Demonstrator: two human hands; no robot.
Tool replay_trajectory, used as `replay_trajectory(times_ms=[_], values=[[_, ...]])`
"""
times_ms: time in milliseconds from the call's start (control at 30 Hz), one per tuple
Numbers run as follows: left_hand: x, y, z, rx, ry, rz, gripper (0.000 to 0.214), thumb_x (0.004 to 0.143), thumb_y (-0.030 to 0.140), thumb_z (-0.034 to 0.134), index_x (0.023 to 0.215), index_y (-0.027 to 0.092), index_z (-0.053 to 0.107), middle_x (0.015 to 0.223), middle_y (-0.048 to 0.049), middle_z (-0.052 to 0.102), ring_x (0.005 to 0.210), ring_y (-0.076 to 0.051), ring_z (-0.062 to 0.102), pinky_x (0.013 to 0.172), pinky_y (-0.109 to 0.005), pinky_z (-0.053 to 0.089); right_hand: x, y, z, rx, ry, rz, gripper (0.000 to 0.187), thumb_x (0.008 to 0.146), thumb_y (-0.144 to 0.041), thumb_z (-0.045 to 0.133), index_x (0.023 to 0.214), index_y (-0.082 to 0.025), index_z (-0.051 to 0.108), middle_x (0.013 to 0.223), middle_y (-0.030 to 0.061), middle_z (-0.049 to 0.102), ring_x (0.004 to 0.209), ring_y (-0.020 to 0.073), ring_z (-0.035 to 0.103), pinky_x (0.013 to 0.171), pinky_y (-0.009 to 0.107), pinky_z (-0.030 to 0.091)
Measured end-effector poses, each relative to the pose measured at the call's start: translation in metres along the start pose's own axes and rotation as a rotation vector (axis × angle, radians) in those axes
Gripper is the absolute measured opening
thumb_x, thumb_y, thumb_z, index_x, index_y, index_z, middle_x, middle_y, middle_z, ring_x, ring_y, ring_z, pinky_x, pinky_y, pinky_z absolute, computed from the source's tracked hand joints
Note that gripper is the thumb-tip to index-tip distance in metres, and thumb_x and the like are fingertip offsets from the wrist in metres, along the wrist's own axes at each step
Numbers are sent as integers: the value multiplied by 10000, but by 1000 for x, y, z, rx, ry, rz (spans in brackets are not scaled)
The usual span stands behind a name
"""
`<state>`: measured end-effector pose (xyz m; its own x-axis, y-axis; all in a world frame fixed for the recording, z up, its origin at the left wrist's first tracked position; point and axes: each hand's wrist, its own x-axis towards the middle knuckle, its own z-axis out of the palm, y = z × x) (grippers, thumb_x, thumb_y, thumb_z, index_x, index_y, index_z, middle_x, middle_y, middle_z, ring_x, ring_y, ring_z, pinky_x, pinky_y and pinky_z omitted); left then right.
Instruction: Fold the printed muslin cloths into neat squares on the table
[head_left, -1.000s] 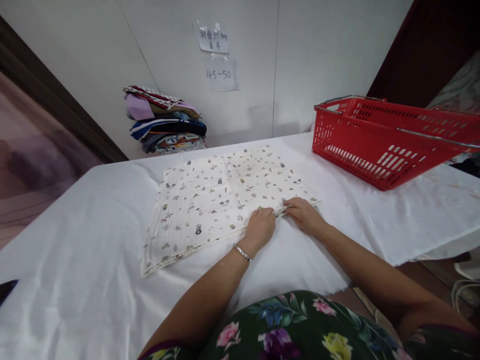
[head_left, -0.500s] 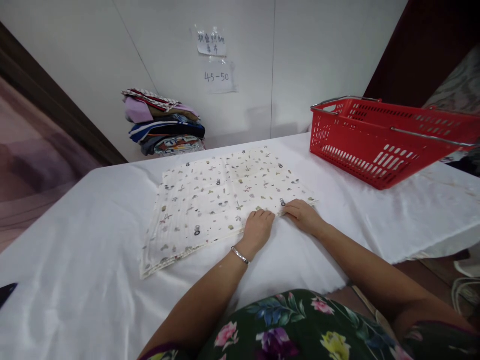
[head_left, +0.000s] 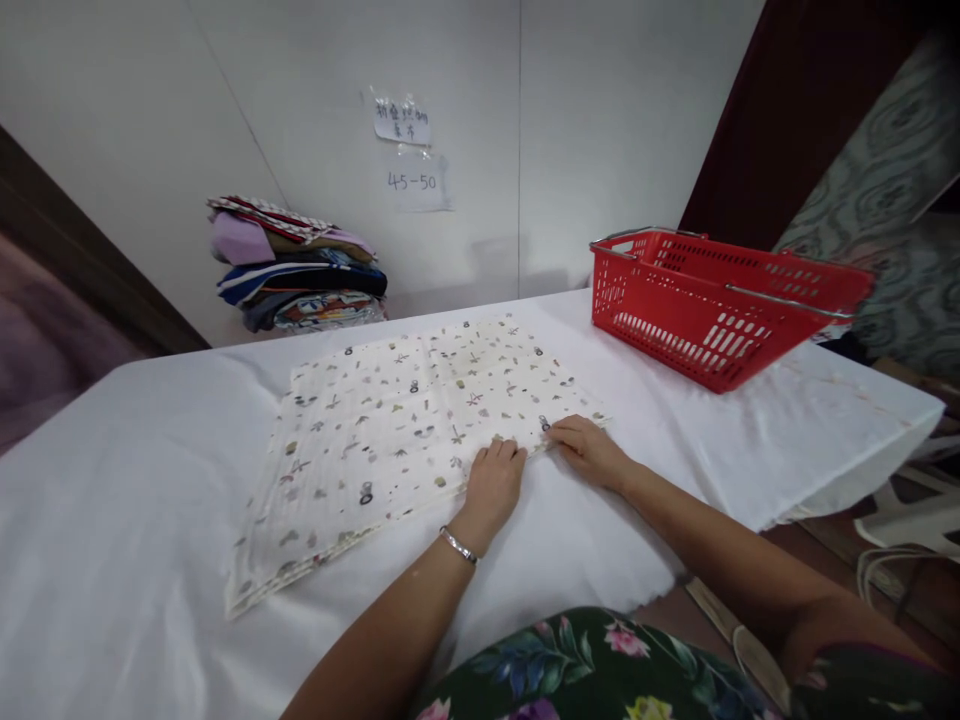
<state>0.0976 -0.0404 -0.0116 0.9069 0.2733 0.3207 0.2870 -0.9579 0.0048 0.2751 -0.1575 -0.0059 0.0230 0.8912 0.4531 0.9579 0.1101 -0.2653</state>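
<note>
A cream cloth (head_left: 420,440) with small printed motifs lies folded in layers on the white-covered table. Its near edge runs slantwise in front of me. My left hand (head_left: 496,483), with a silver bracelet at the wrist, is closed at that edge near the middle, fingertips curled over the fabric. Just to its right, my right hand (head_left: 589,450) pinches the same edge between thumb and fingers. A small gap separates the two hands. The thumb of my left hand is hidden.
A red plastic basket (head_left: 675,310) with metal handles stands at the back right of the table (head_left: 112,520). Several folded fabrics form a stack (head_left: 300,265) at the back left, near the wall. Two paper notes (head_left: 409,150) are taped up there. A white chair (head_left: 907,515) shows at lower right.
The camera view has swung slightly right and up, so the things appear further left and lower. Both hands stay on the cloth's near edge, with little visible movement of the fabric.
</note>
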Motion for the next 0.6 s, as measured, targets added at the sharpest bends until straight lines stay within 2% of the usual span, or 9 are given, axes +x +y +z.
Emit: replay_trajectory(times_ms=[133, 300, 367, 467, 500, 567, 600], values=[[-1, -1, 2, -16, 13, 6, 174, 870, 131, 487, 1006, 186, 582, 967, -51, 569, 919, -209, 501, 751, -350, 410, -9, 13, -7, -102, 57, 109, 292, 891, -236, 470, 1162, -212, 576, 1172, 103, 603, 1116, 237, 526, 930, 436, 432], [-3, 0, 1, -44, -3, -9, 153, 855, 98, 489, 949, 182, 574, 954, -46, 565, 917, -206, 491, 760, -346, 403, -23, 33, -14, -218, -126, 274, 370, 902, -390, 442, 1197, -202, 563, 1297, 129, 525, 1236, 288, 441, 956, 514, 407], [-5, 3, 0, -62, -12, -14, 130, 851, 103, 493, 926, 179, 567, 942, -48, 561, 926, -205, 487, 766, -344, 399, -25, 36, -14, -266, -137, 288, 421, 915, -440, 375, 1227, -214, 543, 1313, 131, 509, 1253, 308, 416, 971, 563, 368], [-7, 3, 2, -97, -26, 24, 69, 844, 138, 502, 853, 167, 564, 895, -52, 560, 888, -196, 499, 721, -331, 399, -28, 45, -4, -306, -31, 198, 551, 895, -506, 320, 1347, -210, 424, 1410, 137, 387, 1325, 322, 290, 1026, 579, 289], [-8, 2, 4, -94, -7, 42, 60, 841, 151, 504, 844, 163, 563, 886, -55, 560, 875, -197, 503, 705, -328, 398, -32, 52, 2, -277, -51, 151, 577, 880, -514, 344, 1372, -218, 397, 1427, 139, 357, 1329, 319, 279, 1035, 550, 298], [-11, -1, 9, -83, 37, 80, 82, 843, 169, 495, 881, 155, 567, 903, -62, 564, 877, -200, 510, 697, -322, 395, -41, 70, 19, -214, -93, 78, 593, 857, -491, 404, 1395, -244, 378, 1381, 161, 414, 1287, 321, 353, 995, 508, 360], [-13, -3, 11, -82, 54, 87, 98, 845, 169, 487, 900, 156, 567, 913, -61, 568, 885, -197, 514, 694, -315, 395, -45, 81, 28, -190, -79, 57, 620, 833, -497, 436, 1403, -265, 362, 1361, 159, 439, 1262, 337, 383, 961, 530, 377]])
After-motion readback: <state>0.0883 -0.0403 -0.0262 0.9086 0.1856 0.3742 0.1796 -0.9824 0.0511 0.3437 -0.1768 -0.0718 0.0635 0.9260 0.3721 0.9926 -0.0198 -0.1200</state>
